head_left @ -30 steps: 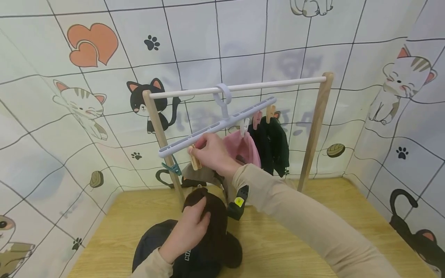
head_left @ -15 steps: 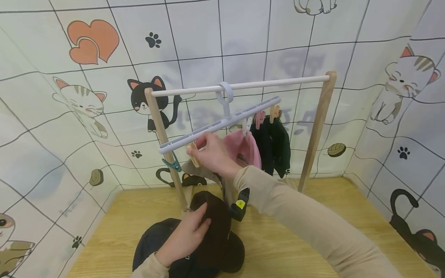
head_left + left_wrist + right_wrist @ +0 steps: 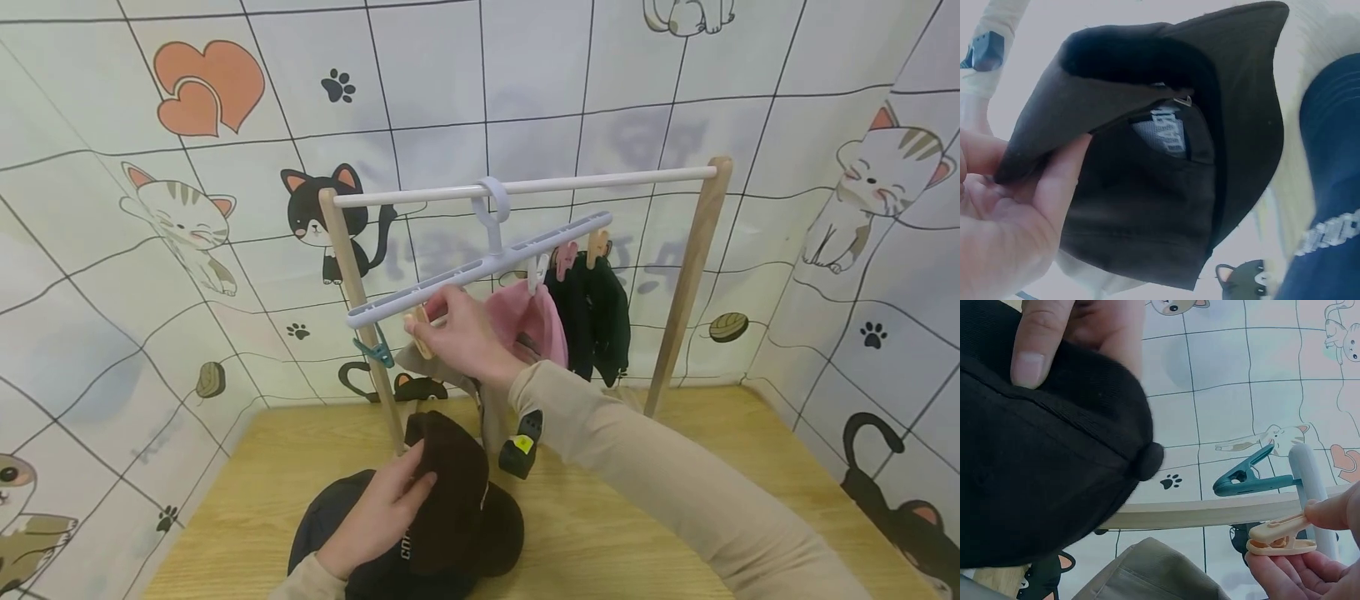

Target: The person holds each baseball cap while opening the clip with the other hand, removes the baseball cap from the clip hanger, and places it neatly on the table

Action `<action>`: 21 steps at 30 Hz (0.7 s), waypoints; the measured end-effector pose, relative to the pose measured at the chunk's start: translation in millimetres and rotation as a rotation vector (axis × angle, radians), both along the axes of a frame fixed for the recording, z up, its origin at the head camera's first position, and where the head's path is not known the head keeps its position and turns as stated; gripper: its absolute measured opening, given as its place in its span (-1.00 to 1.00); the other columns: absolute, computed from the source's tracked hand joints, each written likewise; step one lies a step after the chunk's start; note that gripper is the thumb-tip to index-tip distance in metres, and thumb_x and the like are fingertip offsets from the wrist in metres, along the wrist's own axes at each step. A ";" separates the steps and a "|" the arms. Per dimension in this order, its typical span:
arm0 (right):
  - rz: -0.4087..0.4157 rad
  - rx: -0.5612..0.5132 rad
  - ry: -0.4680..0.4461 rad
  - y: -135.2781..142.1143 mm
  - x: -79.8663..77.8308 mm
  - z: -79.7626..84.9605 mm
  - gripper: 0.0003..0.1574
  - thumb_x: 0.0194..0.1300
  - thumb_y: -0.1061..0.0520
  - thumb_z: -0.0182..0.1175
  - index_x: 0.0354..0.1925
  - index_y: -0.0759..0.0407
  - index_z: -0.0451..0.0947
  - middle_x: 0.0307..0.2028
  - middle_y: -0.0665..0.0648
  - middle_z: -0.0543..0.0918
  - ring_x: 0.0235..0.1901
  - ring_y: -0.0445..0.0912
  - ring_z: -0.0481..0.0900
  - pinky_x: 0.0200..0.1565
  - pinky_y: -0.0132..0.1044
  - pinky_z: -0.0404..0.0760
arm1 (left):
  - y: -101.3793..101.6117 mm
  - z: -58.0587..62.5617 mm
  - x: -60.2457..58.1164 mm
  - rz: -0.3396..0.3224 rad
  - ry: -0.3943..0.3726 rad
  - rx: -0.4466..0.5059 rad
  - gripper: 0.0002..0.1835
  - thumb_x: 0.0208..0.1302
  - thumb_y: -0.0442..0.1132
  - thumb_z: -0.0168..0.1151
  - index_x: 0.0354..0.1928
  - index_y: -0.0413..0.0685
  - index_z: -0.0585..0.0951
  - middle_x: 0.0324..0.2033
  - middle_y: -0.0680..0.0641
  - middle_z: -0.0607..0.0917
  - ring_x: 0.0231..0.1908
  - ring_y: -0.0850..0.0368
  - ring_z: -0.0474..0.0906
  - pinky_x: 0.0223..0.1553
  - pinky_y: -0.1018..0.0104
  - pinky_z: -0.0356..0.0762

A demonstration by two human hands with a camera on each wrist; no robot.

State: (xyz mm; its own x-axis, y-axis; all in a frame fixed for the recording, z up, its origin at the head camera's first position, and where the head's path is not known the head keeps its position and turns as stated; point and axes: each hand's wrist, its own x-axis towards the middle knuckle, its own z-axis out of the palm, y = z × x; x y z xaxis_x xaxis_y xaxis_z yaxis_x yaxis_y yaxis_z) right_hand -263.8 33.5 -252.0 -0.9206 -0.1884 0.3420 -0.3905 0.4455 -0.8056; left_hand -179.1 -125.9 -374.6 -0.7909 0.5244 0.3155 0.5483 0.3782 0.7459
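Note:
My left hand [image 3: 378, 517] grips a dark brown baseball cap [image 3: 453, 492] by its crown, thumb on the outside. In the left wrist view the cap's hollow inside and a lettered label [image 3: 1169, 131] show. Up at the hanger [image 3: 491, 265], my right hand [image 3: 472, 337] pinches a pale yellow clothespin [image 3: 1282, 537] between thumb and fingers, just under the hanger's left half. Left of it a teal clothespin [image 3: 1254, 481] hangs from the same bar. Beside the brown cap, a navy cap [image 3: 326, 521] with white lettering lies on the table.
The lilac hanger hooks over a white rod [image 3: 600, 181] between wooden posts [image 3: 686, 292]. From its right half hang a pink item [image 3: 551, 329] and dark items [image 3: 592, 325] on clothespins. Khaki fabric [image 3: 1154, 575] hangs behind my right hand. A cat-printed wall backs the wooden table [image 3: 622, 517].
My left hand has shifted slightly left and down against the brown cap, which has turned a little. The right hand keeps its pinch on the pale yellow clothespin.

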 end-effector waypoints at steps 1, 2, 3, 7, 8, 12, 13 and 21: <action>0.001 0.001 0.003 0.1 0.0 -0.3 -0.66 0.27 0.06 0.30 -0.17 0.25 0.43 -0.24 0.14 0.59 -0.16 -0.04 0.62 -0.23 -0.28 0.57 | -1.7 -1.8 -1.0 -0.010 -0.017 0.005 -0.47 0.42 -0.43 -0.01 0.39 -0.39 0.19 0.21 -0.34 0.44 0.14 -0.11 0.44 0.02 0.10 0.49; 0.002 0.003 0.007 0.3 -0.1 -0.8 -0.66 0.27 0.06 0.30 -0.16 0.25 0.43 -0.24 0.14 0.59 -0.17 -0.04 0.62 -0.23 -0.28 0.57 | -3.6 -3.8 -2.1 -0.024 -0.031 0.013 -0.46 0.43 -0.42 -0.02 0.40 -0.38 0.18 0.22 -0.33 0.44 0.15 -0.12 0.43 0.04 0.11 0.48; 0.005 0.003 0.010 0.6 0.1 -1.1 -0.66 0.27 0.06 0.30 -0.16 0.25 0.43 -0.24 0.14 0.59 -0.17 -0.04 0.62 -0.24 -0.28 0.57 | -5.8 -6.3 -3.3 -0.039 -0.042 0.024 -0.47 0.44 -0.42 -0.03 0.40 -0.36 0.18 0.22 -0.32 0.44 0.16 -0.13 0.42 0.05 0.14 0.48; 0.010 0.009 0.016 1.3 0.2 -2.5 -0.66 0.29 0.06 0.29 -0.16 0.24 0.42 -0.24 0.14 0.59 -0.18 -0.05 0.63 -0.26 -0.28 0.57 | -15.5 -16.3 -6.1 -0.069 -0.071 0.076 -0.47 0.46 -0.39 -0.04 0.42 -0.30 0.18 0.28 -0.30 0.39 0.22 -0.13 0.36 0.09 0.25 0.43; 0.009 0.011 0.015 1.6 0.1 -2.8 -0.66 0.29 0.06 0.29 -0.16 0.24 0.42 -0.24 0.14 0.59 -0.17 -0.05 0.63 -0.25 -0.28 0.57 | -18.3 -18.5 -6.5 -0.069 -0.082 0.092 -0.47 0.46 -0.39 -0.04 0.42 -0.28 0.19 0.30 -0.28 0.37 0.23 -0.13 0.34 0.10 0.27 0.42; 0.009 0.011 0.009 2.0 -0.3 -3.0 -0.66 0.29 0.06 0.29 -0.16 0.24 0.42 -0.24 0.13 0.58 -0.17 -0.05 0.63 -0.24 -0.29 0.58 | -29.0 -25.3 -5.5 -0.039 -0.155 0.140 -0.45 0.47 -0.36 -0.04 0.44 -0.23 0.16 0.33 -0.28 0.32 0.26 -0.13 0.31 0.10 0.31 0.40; 0.011 0.011 0.009 2.1 -0.2 -2.8 -0.66 0.29 0.06 0.29 -0.16 0.24 0.41 -0.24 0.13 0.58 -0.17 -0.05 0.63 -0.24 -0.30 0.58 | -31.7 -26.9 -5.2 -0.033 -0.178 0.151 -0.45 0.48 -0.36 -0.04 0.45 -0.22 0.15 0.33 -0.27 0.31 0.26 -0.12 0.31 0.10 0.32 0.41; 0.021 -0.018 -0.011 1.8 2.1 -4.0 -0.66 0.29 0.05 0.28 -0.15 0.22 0.40 -0.23 0.12 0.57 -0.17 -0.08 0.63 -0.24 -0.30 0.58 | -44.0 -35.4 -2.8 0.020 -0.323 0.193 -0.38 0.44 -0.40 -0.02 0.46 -0.27 0.05 0.36 -0.34 0.22 0.27 -0.20 0.27 0.08 0.37 0.40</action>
State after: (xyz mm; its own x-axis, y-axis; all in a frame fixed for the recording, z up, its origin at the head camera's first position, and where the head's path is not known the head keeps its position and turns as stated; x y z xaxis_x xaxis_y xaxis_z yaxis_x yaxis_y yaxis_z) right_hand -261.7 35.3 -256.0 -0.9202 -0.2017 0.3353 -0.3907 0.4230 -0.8176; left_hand -182.0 -169.9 -410.0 -0.8753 0.4629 0.1399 0.2674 0.2223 0.9376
